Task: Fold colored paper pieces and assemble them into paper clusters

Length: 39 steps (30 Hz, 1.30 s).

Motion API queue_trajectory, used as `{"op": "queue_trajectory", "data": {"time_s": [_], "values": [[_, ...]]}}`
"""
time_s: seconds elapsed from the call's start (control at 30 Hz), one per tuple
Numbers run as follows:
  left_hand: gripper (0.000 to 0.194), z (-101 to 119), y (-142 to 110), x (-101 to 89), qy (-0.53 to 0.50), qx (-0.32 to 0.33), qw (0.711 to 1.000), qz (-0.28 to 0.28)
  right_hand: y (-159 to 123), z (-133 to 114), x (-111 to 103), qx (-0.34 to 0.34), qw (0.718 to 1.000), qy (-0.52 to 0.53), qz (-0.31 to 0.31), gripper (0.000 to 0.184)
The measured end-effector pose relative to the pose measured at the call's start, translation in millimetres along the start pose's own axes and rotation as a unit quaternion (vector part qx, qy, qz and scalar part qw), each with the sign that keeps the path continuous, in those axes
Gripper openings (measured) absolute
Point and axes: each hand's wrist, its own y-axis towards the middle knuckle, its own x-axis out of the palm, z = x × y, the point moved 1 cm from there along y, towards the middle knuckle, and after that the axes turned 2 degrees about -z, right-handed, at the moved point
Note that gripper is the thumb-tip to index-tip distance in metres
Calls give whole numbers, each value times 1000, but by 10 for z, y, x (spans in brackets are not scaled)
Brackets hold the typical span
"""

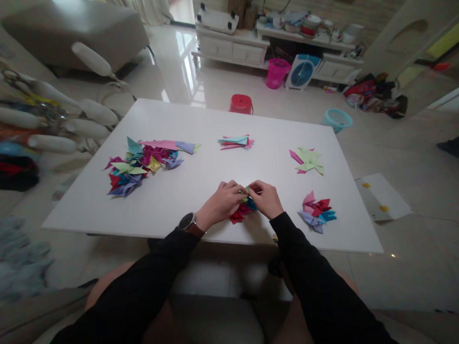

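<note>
Both hands meet over the near middle of the white table (200, 193), fingers pinched together. My left hand (227, 197), with a watch on its wrist, and my right hand (266, 196) hold a small green origami piece (247, 190) between the fingertips. Fingers hide much of it, so its exact shape cannot be made out. Right below them lie red origami pieces (239, 212) and a blue origami piece (251, 204), partly covered by the hands. To the right sits a cluster of pink, red, blue and lilac origami (318, 211). Light green origami (308, 161) with magenta bits lies beyond it.
A large mixed origami pile (145, 163) covers the table's left part. Flat folded strips (236, 142) lie stacked near the far middle. Past the table stand a red stool or bucket (240, 104), a light blue basket (337, 119) and a pink bin (277, 72).
</note>
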Motion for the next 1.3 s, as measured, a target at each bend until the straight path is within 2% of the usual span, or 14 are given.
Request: {"op": "queue_trajectory", "data": {"time_s": [0.07, 0.2, 0.27, 0.37, 0.7, 0.87, 0.97, 1.1, 1.2, 1.3], "values": [[25, 8, -15, 3, -22, -4, 1000, 14, -24, 1, -19, -6, 1000, 4, 0, 7], [12, 33, -27, 6, -68, -37, 994, 78, -77, 15, -48, 3, 999, 36, -6, 6], [15, 44, -21, 11, -75, -56, 991, 96, -92, 24, -45, 12, 999, 53, -5, 7], [16, 44, -1, 29, -64, -65, 991, 95, -95, 20, -28, 14, 998, 65, -4, 10], [4, -19, 74, 101, -37, -80, 991, 104, -62, -86, -59, -10, 999, 51, 3, 10], [5, -73, 33, 59, -23, -68, 992, 103, -92, -136, -83, -12, 998, 60, 9, 17], [5, -169, -20, -48, -17, -114, 986, 124, -128, -180, -140, -18, 997, 72, 34, 24], [11, -330, -77, -207, -19, -215, 966, 139, -182, -171, -225, -10, 997, 60, 39, 22], [16, -438, -72, -239, -16, -275, 955, 113, -211, -119, -275, -12, 998, 41, 35, 17], [19, -530, -21, -171, 2, -317, 946, 70, -220, -61, -319, -21, 999, 22, 36, 14]]}}
